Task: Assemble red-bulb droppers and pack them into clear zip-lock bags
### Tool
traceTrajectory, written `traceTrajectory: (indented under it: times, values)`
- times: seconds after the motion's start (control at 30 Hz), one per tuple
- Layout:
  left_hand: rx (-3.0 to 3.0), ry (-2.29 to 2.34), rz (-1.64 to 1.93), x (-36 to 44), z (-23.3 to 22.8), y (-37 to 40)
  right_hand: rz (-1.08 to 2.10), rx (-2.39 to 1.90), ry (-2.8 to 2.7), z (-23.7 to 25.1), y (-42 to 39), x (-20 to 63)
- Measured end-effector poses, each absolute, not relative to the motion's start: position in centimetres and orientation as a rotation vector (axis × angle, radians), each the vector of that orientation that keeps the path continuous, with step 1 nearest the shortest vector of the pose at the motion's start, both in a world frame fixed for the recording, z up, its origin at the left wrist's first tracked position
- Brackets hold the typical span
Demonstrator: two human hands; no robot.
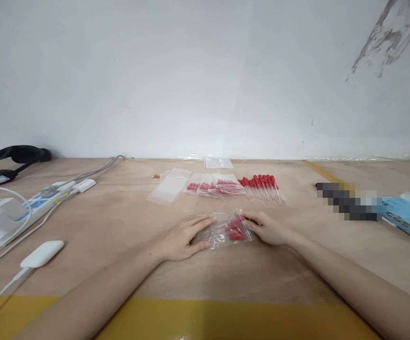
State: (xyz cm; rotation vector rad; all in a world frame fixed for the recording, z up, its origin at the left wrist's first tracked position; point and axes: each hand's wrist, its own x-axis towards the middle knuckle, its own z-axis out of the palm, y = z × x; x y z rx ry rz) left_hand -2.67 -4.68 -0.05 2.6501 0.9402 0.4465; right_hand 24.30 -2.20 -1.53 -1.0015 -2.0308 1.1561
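Head view: left hand [182,241], right hand [267,228] grips clamped on bag [222,231] ends, bare table [120,222] around

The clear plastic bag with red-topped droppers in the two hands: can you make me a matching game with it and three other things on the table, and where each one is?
Things:
1. clear plastic bag with red-topped droppers
2. loose row of red-topped glass droppers
3. white power strip with plugs
4. light blue packet

Places:
A. far right of the table
B. left side of the table, with cables
C. between the left hand and the right hand
D. behind the hands, right of the filled bags

Pairs: 1-C, 2-D, 3-B, 4-A
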Motion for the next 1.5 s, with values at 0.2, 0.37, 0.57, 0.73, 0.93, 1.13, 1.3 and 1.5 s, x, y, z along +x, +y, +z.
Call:
traceTrajectory:
  times: [0.2, 0.37, 0.57, 0.73, 0.93, 1.13, 1.3, 1.5]
  values:
    - [2.655, 0.945, 0.453, -2.7, 0.0, -4.7, 1.264, -1.198, -1.635, -3.1, -1.8, 23.8]
    - [2.651, 0.948, 0.424, -2.6, 0.1, -4.7, 1.229, -1.156, -1.585, -3.2, -2.4, 23.0]
    - [2.644, 0.927, 0.431, -2.6, 0.2, -4.8, 1.326, -1.062, -1.724, -2.3, -2.8, 23.0]
    - [2.633, 0.918, 0.457, -2.7, -0.1, -4.7, 1.035, -1.26, -1.709, -2.7, -2.5, 23.4]
    - [2.649, 0.947, 0.418, -2.7, -0.1, -4.6, 1.299, -1.233, -1.802, -1.7, -2.6, 24.4]
    - [2.698, 0.907, 0.415, -2.7, 0.2, -4.7, 1.06, -1.461, -1.859, -0.5, -0.3, 26.6]
    - [2.692, 0.888, 0.448, -2.7, 0.1, -4.7, 0.214, -1.805, -1.869, 0.3, 4.6, 26.8]
    - [2.682, 0.908, 0.464, -2.7, 0.0, -4.7, 0.105, -1.954, -1.782, 0.7, 8.9, 24.5]
